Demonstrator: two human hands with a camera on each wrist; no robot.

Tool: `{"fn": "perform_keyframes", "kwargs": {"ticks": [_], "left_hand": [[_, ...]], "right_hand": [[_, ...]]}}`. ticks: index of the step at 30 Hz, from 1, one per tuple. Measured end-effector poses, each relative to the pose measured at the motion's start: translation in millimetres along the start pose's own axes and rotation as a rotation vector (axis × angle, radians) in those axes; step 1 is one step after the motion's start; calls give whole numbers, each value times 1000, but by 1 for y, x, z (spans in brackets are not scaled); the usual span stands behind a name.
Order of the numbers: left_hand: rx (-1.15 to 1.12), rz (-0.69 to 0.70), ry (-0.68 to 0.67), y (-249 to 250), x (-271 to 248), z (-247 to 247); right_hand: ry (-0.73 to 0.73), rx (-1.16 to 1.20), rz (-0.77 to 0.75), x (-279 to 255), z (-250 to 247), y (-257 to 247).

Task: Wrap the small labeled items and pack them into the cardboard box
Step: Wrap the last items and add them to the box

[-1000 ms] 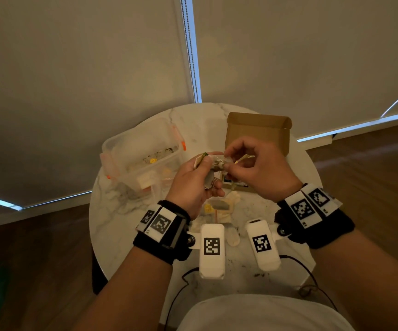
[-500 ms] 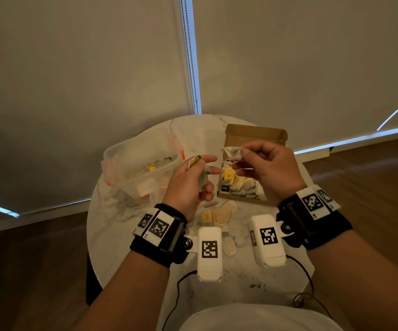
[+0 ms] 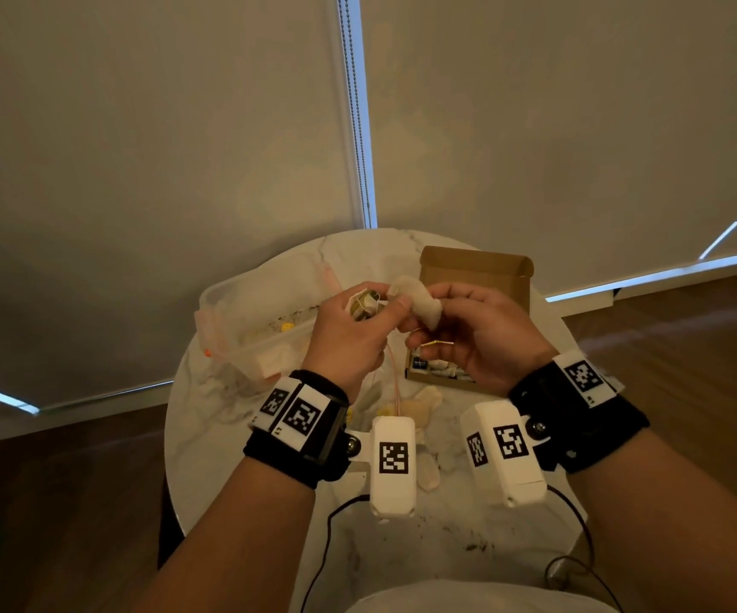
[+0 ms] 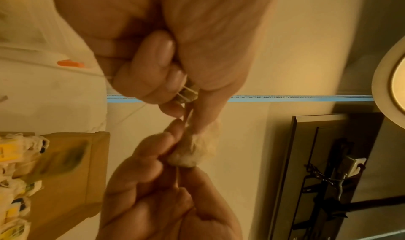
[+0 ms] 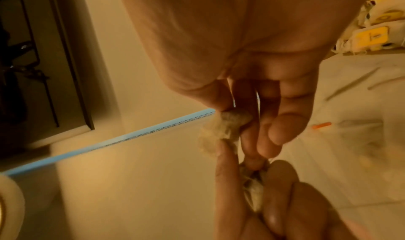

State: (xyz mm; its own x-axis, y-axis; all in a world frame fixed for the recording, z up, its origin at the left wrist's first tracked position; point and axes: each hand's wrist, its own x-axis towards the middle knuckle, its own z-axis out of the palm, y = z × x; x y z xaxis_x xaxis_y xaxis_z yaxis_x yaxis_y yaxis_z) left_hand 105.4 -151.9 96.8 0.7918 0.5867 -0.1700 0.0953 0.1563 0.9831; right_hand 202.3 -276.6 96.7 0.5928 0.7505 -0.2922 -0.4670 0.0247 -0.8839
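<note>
Above table [image 3: 234,435] | left hand [image 3: 349,342] grip holds bundle [image 3: 363,301] | right hand [image 3: 477,334] pinches tissue [image 3: 417,298] | box [image 3: 475,276], tub [image 3: 264,320] behind

- The small bundle [image 3: 364,305] in the left hand [image 3: 349,342] is mostly covered by curled fingers; its label cannot be read.
- The right hand [image 3: 475,338] hides much of the cardboard box [image 3: 475,267] and its contents.
- The clear plastic container [image 3: 264,320] holds items too dim to identify.
- Both wrist views are motion-blurred, and the white wrapping [image 4: 195,150] lacks detail.
</note>
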Motion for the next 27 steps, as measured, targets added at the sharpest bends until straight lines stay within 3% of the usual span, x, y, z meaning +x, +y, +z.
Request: {"fn": "perform_keyframes", "kwargs": {"ticks": [2, 4, 6, 15, 19, 23, 27], "left_hand": [[23, 16, 19, 0, 0, -1], [65, 19, 0, 0, -1, -2], [80, 29, -20, 0, -3, -2], [-115, 32, -118, -5, -7, -9], [-223, -4, -195, -1, -8, -9], [-193, -21, -156, 0, -6, -11], [-272, -113, -97, 2, -6, -11]], "right_hand": [[37, -196, -67, -1, -1, 1], [67, -523, -241, 0, -2, 0], [71, -689, -375, 1, -3, -2], [273, -550, -416, 11, -14, -11], [211, -598, -421, 16, -9, -8], [147, -607, -402, 18, -5, -6], [227, -778, -595, 15, 2, -10]]}}
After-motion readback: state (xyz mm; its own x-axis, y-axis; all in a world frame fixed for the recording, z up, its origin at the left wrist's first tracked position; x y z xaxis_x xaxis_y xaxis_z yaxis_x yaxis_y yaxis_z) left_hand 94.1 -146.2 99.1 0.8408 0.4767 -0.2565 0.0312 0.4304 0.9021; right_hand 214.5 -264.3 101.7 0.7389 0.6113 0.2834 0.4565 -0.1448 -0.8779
